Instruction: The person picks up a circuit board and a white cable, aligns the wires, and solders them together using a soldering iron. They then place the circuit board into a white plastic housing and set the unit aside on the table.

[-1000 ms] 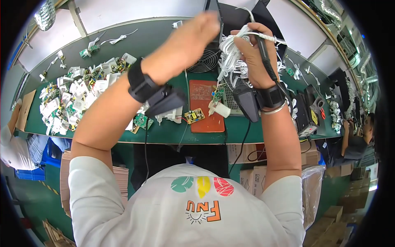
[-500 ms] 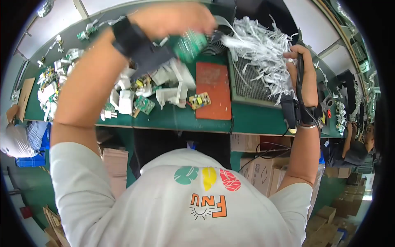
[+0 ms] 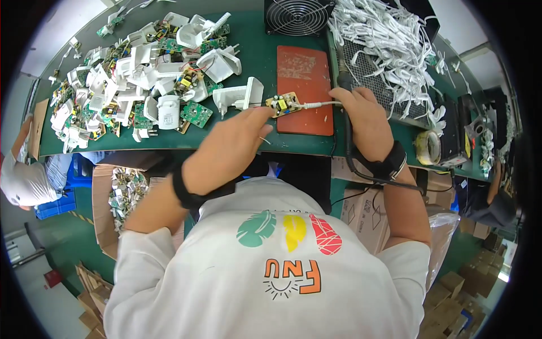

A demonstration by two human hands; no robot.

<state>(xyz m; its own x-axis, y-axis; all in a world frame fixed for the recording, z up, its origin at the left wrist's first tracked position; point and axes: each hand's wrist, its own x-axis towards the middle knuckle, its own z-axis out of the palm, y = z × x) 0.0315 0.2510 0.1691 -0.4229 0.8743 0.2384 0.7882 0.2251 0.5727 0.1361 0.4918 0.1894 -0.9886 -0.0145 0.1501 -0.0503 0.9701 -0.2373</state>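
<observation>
A small yellow-green circuit board (image 3: 282, 103) lies at the left edge of a red mat (image 3: 302, 68) on the green bench. My left hand (image 3: 237, 141) pinches the board's left side with its fingertips. A white cable (image 3: 317, 104) runs from the board to my right hand (image 3: 364, 116), which holds the cable's end. The same hand is closed around a black corded tool (image 3: 345, 127), and the tool's cord trails past my wrist. A dark band sits on each wrist.
A heap of white plug housings and green boards (image 3: 147, 68) covers the bench's left. A black fan (image 3: 296, 16) stands behind the mat, with a pile of white cables (image 3: 389, 39) on a grille and a tape roll (image 3: 427, 148) to the right. Other people sit at both sides.
Both hands came down from the raised bundle of white cables to the red mat. My left hand now holds the board, and one cable reaches it from my right hand.
</observation>
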